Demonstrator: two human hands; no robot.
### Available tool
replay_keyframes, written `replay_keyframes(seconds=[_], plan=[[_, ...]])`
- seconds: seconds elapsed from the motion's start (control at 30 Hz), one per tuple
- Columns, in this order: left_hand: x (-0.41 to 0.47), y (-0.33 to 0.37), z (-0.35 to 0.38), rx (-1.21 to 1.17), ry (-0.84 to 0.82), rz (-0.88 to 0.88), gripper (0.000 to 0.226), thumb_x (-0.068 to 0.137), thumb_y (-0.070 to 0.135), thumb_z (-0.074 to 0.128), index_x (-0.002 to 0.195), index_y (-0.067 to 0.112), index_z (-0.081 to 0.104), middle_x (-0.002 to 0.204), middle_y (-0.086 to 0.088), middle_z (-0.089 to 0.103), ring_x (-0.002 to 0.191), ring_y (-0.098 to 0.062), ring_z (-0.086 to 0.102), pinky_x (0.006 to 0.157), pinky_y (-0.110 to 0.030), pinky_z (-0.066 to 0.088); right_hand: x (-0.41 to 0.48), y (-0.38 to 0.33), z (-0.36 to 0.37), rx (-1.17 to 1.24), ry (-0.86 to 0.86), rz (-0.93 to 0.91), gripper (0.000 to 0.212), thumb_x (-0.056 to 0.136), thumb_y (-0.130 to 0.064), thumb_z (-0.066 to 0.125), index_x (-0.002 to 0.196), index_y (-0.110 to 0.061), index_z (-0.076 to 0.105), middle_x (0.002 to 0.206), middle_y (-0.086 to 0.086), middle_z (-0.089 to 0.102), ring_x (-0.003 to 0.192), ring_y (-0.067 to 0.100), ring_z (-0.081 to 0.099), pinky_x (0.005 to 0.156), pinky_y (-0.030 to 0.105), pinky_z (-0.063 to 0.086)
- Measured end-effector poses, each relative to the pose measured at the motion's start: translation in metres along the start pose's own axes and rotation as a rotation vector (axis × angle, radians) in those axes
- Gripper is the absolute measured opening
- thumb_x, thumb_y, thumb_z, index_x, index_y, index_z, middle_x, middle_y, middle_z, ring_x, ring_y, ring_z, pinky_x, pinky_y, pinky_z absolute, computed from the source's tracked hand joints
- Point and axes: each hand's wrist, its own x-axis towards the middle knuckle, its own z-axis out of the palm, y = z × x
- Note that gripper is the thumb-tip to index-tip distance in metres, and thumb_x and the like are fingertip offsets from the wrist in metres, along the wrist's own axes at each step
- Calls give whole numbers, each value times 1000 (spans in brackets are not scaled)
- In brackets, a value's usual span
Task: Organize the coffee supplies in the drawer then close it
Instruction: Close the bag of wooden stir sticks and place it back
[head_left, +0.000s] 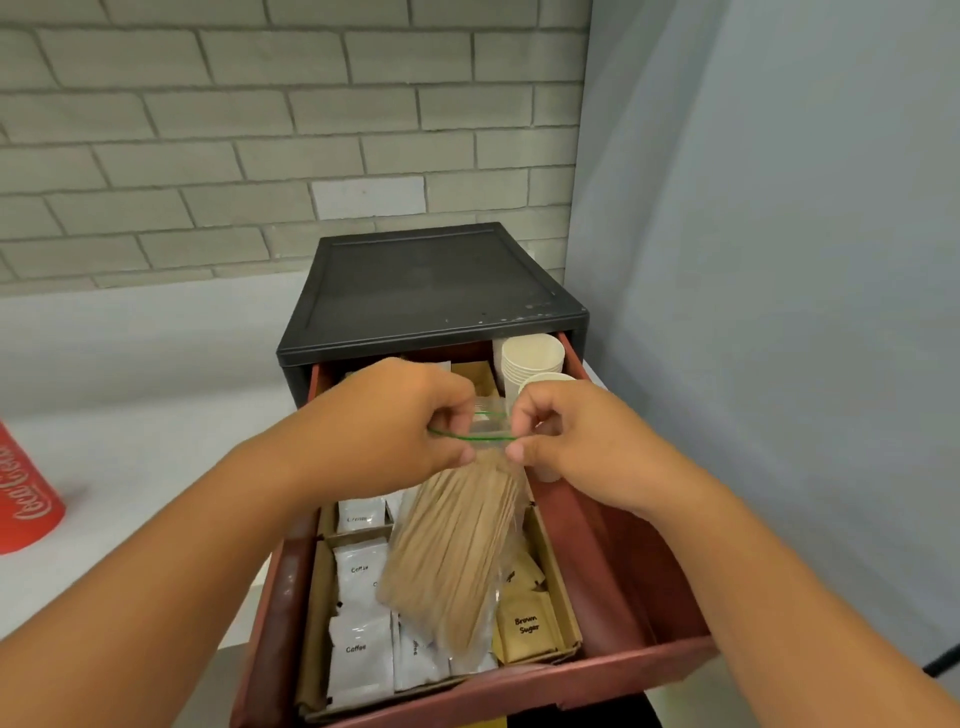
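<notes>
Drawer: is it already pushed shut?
No, the red drawer stands pulled out, with coffee sachets and paper cups showing inside.

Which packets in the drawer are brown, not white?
The brown sugar packets at the drawer's front right; they read "Brown Sugar", while the white coffee packets fill the left side.

hands 2 (410, 415) (566, 431) | stirrer bundle 1 (457, 551) | cup stacks 2 (530, 356) | green bands 1 (467, 439)
</notes>
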Motion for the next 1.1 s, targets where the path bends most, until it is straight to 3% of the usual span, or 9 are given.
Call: replay_keyframes(seconds=[0.13,0.27,0.4,0.47,0.57,0.7,0.8,0.9,1.1], plan=[[-9,-17,-7,-13,-19,-75,19,76,38,73,82,32,56,79,15,54,73,0,50,60,-15,36,12,-9,0,-44,73,-60,29,79,-4,70,66,-27,58,68,-7,59,61,4,52,59,13,44],[-17,-40,-15,47,-46,-197,26,76,35,74,85,41,50,86,16,56,83,-6,55,73,-24,46,18,-11,-2,31,111,-118,36,75,4,71,71,-30,58,69,-9,59,57,-1,51,60,9,45],[-22,-55,-16,31,7,-228,21,81,22,70,68,33,59,78,14,57,72,-3,53,62,-16,38,21,-7,-4,86,122,-109,47,73,5,73,84,-37,54,65,-9,61,54,-4,53,60,11,43],[-24,-57,-16,0,33,-213,21,81,21,70,66,32,59,82,13,56,76,-4,52,67,-18,40,22,-6,-4,92,120,-94,48,73,4,74,85,-38,55,60,-12,63,53,-6,54,65,16,42],[-26,-54,-16,-81,79,-203,24,83,20,67,66,32,55,90,8,62,82,-9,57,74,-29,48,22,-3,-10,109,73,-58,43,75,2,73,87,-37,59,54,-18,63,54,-9,57,70,17,42],[-26,-45,-15,-156,111,-190,21,85,20,65,67,28,56,72,8,62,65,-6,54,61,-22,43,18,0,-16,144,-2,-14,30,79,-4,72,93,-29,66,53,-17,62,55,-11,56,70,14,40],[-25,-39,-14,-179,135,-176,25,84,18,66,65,31,55,66,12,59,61,-1,54,58,-15,38,14,0,-13,66,23,-7,20,80,-9,71,83,-29,69,59,-15,59,59,-6,55,67,14,41],[-24,-41,-13,-224,161,-171,27,84,14,66,68,32,55,67,11,60,61,4,54,58,-14,39,12,2,-12,-30,113,-10,28,85,-10,67,68,-32,64,71,-13,61,70,1,55,68,17,41],[-26,-38,-11,-260,103,-141,31,86,11,63,82,40,50,77,9,59,73,-11,55,71,-29,48,7,-1,-7,-138,163,-41,33,89,-9,60,65,-31,56,70,-11,56,68,3,51,60,14,37]])
